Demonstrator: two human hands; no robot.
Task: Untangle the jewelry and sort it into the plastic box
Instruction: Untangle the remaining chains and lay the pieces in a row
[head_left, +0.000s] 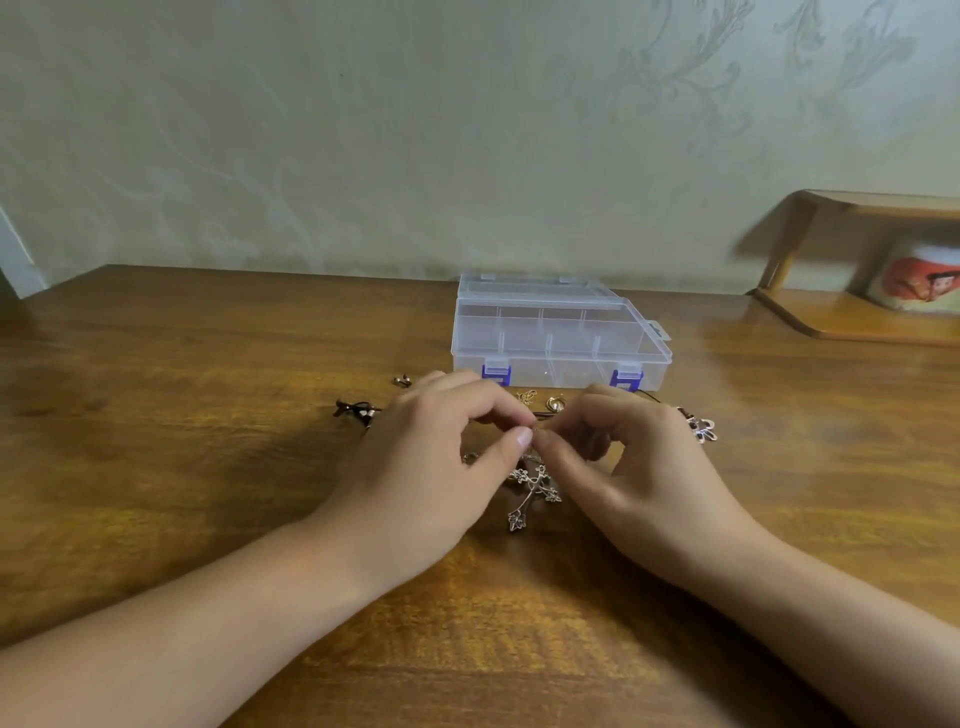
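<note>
Both hands work just in front of the plastic box (561, 338), which sits on the worktop (182, 415) with its lid shut and its blue clips closed. The left hand (431, 467) and the right hand (639, 478) meet in the middle, and their fingers (524, 437) pinch a thin bit of the jewelry tangle (535, 486). A silver leafy piece hangs down below them. More small pieces lie near the front of the box, such as a gold ring (555, 402) and a silver flower charm (702, 429). I think this is the untangling step. Next, the fingers must pull gently to free one piece, and then the box must be opened.
</note>
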